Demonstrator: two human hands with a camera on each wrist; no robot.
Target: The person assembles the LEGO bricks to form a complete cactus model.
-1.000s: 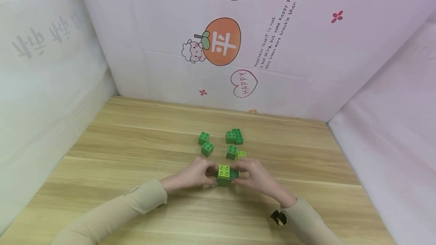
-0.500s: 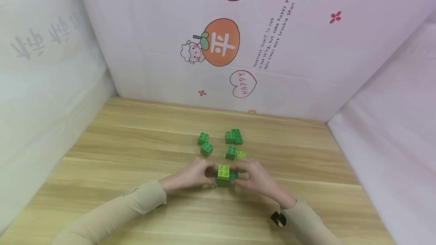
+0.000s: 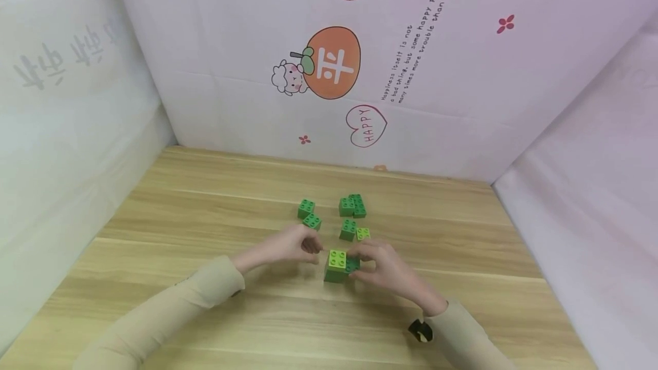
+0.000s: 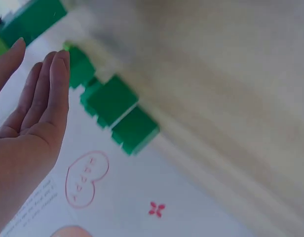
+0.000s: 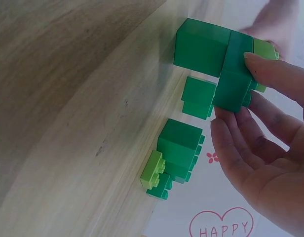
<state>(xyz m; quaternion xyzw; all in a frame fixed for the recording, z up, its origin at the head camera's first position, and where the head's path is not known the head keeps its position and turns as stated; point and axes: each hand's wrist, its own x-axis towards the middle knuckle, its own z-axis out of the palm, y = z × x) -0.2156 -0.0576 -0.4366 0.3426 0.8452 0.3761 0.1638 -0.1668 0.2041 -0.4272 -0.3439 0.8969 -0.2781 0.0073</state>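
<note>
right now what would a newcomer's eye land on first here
Probably the stacked green plastic brick block with a lime-green studded top, near the front middle of the pale wooden table, with the right hand holding its side. The left hand hangs apart just left of it, fingers loose. Behind them lie small loose green bricks, and orange cartoon fruit stickers brighten the back wall.

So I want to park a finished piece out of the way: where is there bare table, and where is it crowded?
Bare wood table runs left of the left hand, right of the right hand and along the near edge between the sleeves. It is crowded mid-table: the stacked bricks under the right hand, with loose green bricks just beyond.
</note>
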